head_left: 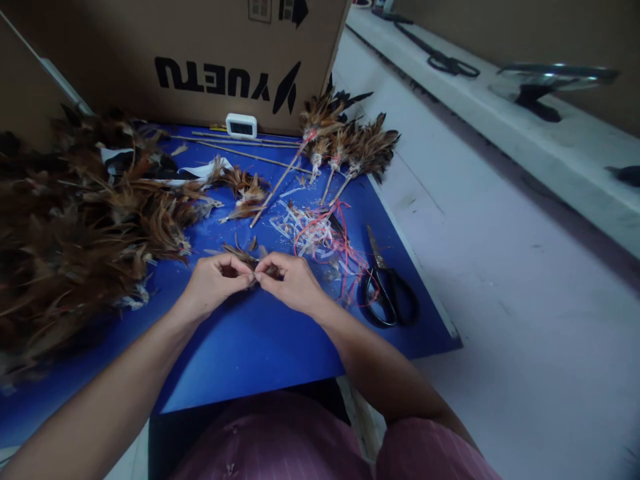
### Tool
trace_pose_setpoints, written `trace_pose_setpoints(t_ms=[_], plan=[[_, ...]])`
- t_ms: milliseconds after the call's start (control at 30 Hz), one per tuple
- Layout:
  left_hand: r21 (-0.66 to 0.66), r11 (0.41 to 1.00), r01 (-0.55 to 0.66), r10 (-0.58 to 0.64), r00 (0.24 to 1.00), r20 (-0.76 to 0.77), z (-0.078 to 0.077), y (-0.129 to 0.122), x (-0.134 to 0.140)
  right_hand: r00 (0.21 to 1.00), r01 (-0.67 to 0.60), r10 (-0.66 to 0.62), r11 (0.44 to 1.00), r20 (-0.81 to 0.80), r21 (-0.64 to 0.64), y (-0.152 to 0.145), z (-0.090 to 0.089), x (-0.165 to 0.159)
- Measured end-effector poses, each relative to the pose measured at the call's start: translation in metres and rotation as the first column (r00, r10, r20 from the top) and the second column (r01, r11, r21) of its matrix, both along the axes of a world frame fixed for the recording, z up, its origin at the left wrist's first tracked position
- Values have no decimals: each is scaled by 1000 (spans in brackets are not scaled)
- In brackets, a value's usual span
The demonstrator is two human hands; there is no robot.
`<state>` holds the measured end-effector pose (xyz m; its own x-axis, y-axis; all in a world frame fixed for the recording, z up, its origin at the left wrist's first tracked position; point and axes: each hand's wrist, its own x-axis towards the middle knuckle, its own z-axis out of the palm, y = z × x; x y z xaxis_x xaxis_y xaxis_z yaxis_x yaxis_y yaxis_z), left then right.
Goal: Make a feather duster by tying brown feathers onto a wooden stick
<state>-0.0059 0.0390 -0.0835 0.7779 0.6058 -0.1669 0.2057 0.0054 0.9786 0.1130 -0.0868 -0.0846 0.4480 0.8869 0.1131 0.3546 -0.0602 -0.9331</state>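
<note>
My left hand (216, 281) and my right hand (287, 280) meet fingertip to fingertip over the blue table top (250, 353). Both pinch a small bunch of brown feathers (243, 253), whose tips stick out beyond my fingers. The exact spot they grip is mostly hidden by the fingertips. Just past my right hand lies a tangle of white strips and red string (320, 233). Black-handled scissors (387, 287) rest to the right of it, blades pointing away from me.
A big heap of brown feather bunches (90, 227) covers the left side. Feathered sticks (345, 147) lie at the back right, near thin bare sticks (240, 143) and a small white digital clock (241, 126). A cardboard box (210, 40) stands behind; a white wall (500, 267) borders the right.
</note>
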Motion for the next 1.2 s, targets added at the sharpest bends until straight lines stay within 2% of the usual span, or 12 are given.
trace_pose_setpoints(t_ms=[167, 467, 600, 767, 933, 1067, 1200], plan=[[-41, 999, -6, 6, 1000, 5, 1, -1, 1, 999, -15, 14, 1000, 45, 8, 0, 1, 1], [-217, 976, 25, -26, 1000, -4, 0, 0, 0, 960, -86, 52, 990, 274, 114, -2, -1, 2], [-239, 970, 43, -46, 999, -5, -1, 2, 0, 950, -103, 63, 988, 307, 116, -2, -3, 4], [-148, 989, -12, 8, 999, -31, 1, 0, 1, 958, -93, 60, 990, 281, 106, -1, -2, 2], [-55, 998, -16, 16, 1000, -14, -1, -1, 2, 988, -65, 58, 997, 145, 40, -1, 0, 2], [89, 996, -5, 5, 1000, -1, -5, -1, -1, 998, -52, 52, 999, 30, 2, -1, -2, 3], [249, 968, 11, -6, 1000, -20, -4, -1, -3, 997, -22, 19, 999, -81, -33, 0, -5, 4]])
